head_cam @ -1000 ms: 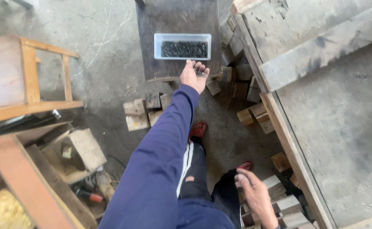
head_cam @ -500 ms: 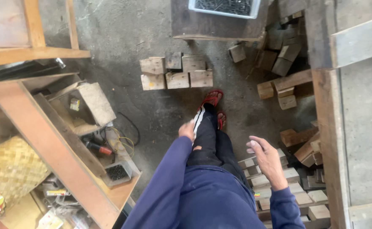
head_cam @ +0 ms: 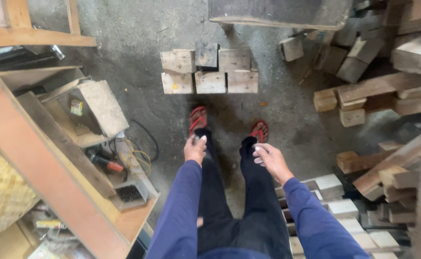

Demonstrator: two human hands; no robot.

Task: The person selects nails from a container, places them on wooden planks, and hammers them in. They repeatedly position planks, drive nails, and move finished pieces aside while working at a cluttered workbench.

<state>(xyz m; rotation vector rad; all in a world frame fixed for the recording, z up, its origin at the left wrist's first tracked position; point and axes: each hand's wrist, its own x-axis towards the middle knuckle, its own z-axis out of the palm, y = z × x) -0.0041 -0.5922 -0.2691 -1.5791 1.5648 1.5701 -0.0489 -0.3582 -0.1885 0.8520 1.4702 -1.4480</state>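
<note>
Left hand (head_cam: 194,149): fingers pinched on small dark pieces (kind unclear). Right hand (head_cam: 269,159): fingers loosely curled, empty, beside it. Wooden blocks (head_cam: 209,72) lay well ahead.

Left hand (head_cam: 194,149): above the left leg, at 12 o'clock from it the left sandal (head_cam: 197,119).
Right hand (head_cam: 272,160): above the right leg, right sandal (head_cam: 260,131) at 11 o'clock.
Wood blocks (head_cam: 209,72): two rows on the floor (head_cam: 134,29), 12 o'clock of the sandals.
Shelf (head_cam: 124,218): at 9 o'clock, carrying a small tray (head_cam: 129,194).
Offcut pile (head_cam: 364,67): at 2 o'clock.
Stacked blocks (head_cam: 344,211): at 4 o'clock.
</note>
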